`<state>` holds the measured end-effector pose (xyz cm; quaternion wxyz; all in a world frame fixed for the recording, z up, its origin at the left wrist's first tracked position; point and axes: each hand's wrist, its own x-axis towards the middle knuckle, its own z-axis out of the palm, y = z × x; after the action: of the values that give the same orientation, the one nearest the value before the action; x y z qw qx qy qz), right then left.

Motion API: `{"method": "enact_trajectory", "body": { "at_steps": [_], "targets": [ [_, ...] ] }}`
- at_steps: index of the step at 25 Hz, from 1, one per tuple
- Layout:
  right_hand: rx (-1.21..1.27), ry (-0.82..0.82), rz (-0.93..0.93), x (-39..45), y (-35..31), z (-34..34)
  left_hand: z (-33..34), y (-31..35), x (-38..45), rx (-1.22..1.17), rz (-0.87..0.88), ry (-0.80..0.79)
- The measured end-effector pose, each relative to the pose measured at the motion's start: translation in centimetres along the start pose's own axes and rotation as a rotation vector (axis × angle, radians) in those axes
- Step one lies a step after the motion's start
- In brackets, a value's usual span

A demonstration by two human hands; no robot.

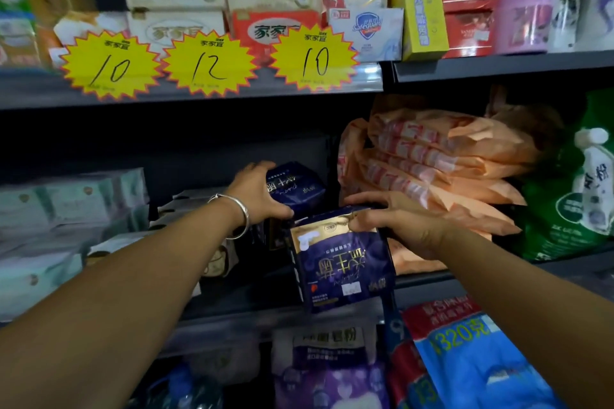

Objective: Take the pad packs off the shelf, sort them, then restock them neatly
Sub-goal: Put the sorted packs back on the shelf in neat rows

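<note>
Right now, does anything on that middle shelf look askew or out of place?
Yes. The navy pack gripped by the right hand hangs tilted past the shelf edge, its print upside down. The orange packs beside it lie in a slumped, uneven heap.

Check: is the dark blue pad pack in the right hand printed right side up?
No, the characters on the dark blue pad pack gripped by the right hand read upside down.
</note>
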<state>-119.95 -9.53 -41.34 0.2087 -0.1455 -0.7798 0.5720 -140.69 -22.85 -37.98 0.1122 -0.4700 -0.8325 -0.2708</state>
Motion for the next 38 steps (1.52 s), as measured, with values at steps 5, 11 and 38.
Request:
{"method": "enact_trajectory", "body": {
  "at_steps": [5, 11, 38],
  "targets": [
    [-0.053, 0.026, 0.009, 3.8, 0.8, 0.0, 1.3, -1.9, 3.1, 0.007, -0.125, -0.004],
    [-0.068, 0.011, -0.010, 7.0, 2.2, 0.9, 3.4, -3.7, 5.3, 0.007, -0.278, -0.028],
    [-0.245, 0.298, -0.083, 7.7, 3.6, 0.9, 5.2, -5.0, 6.3, 0.336, -0.287, -0.267]
  ]
}}
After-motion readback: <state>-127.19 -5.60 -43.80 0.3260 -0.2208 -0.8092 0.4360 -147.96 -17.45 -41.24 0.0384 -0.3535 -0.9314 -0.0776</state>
